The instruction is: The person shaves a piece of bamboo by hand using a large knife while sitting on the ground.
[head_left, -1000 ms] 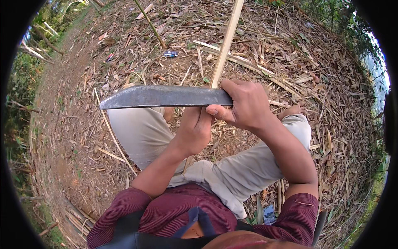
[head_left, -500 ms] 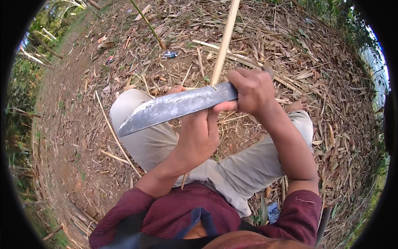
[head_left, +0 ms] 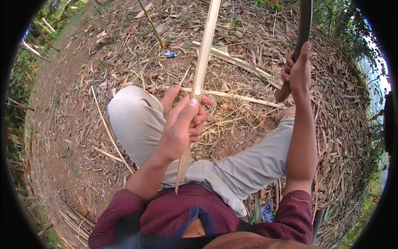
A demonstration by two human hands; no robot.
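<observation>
A long pale bamboo strip [head_left: 206,47] runs from the top of the picture down toward my lap, its lower end darker and tapering to a point. My left hand [head_left: 182,124] is closed around it near the lower part, thumb on top. Off to the right, my right hand [head_left: 299,74] grips the handle of a machete [head_left: 305,25] and holds it away from the strip. The dark blade points up and away, cut off by the picture's top edge, while the handle's butt shows below my fist.
A thin stick [head_left: 238,97] lies across the ground between my feet. Beyond it are split bamboo pieces [head_left: 244,66]. A green stem [head_left: 152,25] rises at the far left, near a small blue wrapper [head_left: 170,54]. Dry leaves and shavings cover the ground.
My right hand has swung the machete off the strip, out to the right, turning the blade upward. The left hand and strip have shifted slightly left, and the strip's lower end now shows.
</observation>
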